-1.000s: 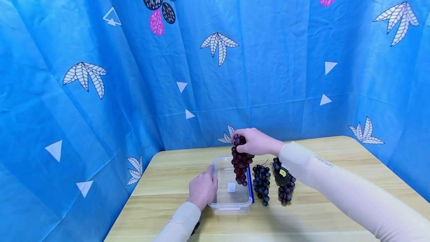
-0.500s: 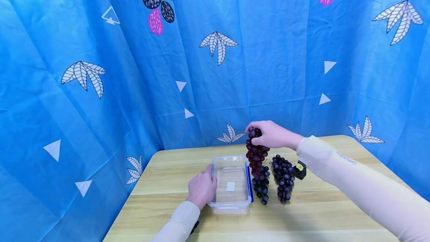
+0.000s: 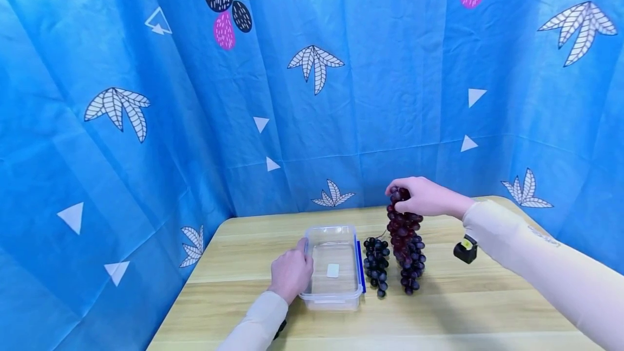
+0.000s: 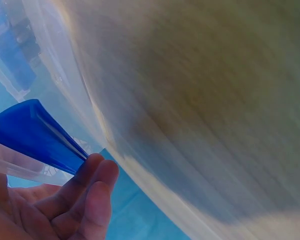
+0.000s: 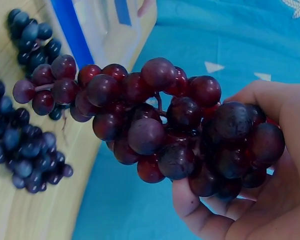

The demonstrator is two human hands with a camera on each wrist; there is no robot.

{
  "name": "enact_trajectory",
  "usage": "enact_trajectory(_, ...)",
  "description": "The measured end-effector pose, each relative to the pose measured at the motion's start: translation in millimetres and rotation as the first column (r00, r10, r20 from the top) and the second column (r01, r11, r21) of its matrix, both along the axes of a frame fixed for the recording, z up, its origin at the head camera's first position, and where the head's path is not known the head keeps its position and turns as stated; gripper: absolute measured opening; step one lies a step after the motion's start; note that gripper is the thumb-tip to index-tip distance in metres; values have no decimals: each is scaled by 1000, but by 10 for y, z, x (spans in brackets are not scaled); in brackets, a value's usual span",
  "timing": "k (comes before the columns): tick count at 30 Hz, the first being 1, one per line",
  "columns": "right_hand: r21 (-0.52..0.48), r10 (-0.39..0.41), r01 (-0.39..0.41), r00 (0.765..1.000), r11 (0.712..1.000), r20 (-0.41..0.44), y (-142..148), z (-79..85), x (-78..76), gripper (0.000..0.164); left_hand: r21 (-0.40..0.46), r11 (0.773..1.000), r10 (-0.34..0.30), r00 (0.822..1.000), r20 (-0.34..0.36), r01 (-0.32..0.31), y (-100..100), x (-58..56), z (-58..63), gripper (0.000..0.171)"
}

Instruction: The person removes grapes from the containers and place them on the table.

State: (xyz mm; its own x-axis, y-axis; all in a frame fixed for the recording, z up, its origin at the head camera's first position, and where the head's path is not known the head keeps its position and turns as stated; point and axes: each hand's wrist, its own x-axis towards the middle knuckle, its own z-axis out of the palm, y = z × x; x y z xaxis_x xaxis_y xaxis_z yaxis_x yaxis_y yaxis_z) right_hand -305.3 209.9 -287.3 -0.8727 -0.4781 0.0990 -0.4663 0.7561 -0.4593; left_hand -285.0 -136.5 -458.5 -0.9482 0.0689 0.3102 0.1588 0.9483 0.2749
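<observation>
My right hand (image 3: pixel 431 196) grips the top of a dark red bunch of grapes (image 3: pixel 401 226), which hangs down above the table. In the right wrist view the thumb and fingers wrap round the thick end of this red bunch (image 5: pixel 155 125). Behind it, partly hidden in the head view, a dark purple bunch of grapes (image 3: pixel 414 270) lies on the table. A black bunch of grapes (image 3: pixel 376 264) lies to its left. My left hand (image 3: pixel 291 271) holds the left side of a clear plastic container (image 3: pixel 331 298), fingers at its blue side latch (image 4: pixel 40 137).
The container stands without a lid on the wooden table (image 3: pixel 234 264), with a white square label (image 3: pixel 332 270) at its bottom. Another blue latch (image 3: pixel 361 267) hangs from its right side, close to the black grapes. A blue patterned curtain (image 3: pixel 273 188) rises behind the table.
My right hand has carried the red grapes rightward, from over the container, past the black bunch, to in front of the purple bunch. My left hand has stayed on the container's left side.
</observation>
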Motion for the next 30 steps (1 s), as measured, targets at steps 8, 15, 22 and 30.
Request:
enact_trajectory(8,25,-17,16,999,1000,38,274,-64,64,34,0,1000,-3,1000,-9,3,4,2,9,48)
enact_trajectory(15,40,-3,1,999,999,51,441,-100,122,37,2,1000,6,1000,2,-6,-2,-4,-11,49)
enact_trajectory(22,65,-1,-3,998,998,55,602,-161,176,38,3,1000,11,1000,1,-11,-3,-13,-14,49)
enact_trajectory(30,83,-6,-3,995,997,103,773,-245,237,37,7,1000,15,1000,12,-15,6,8,-15,49)
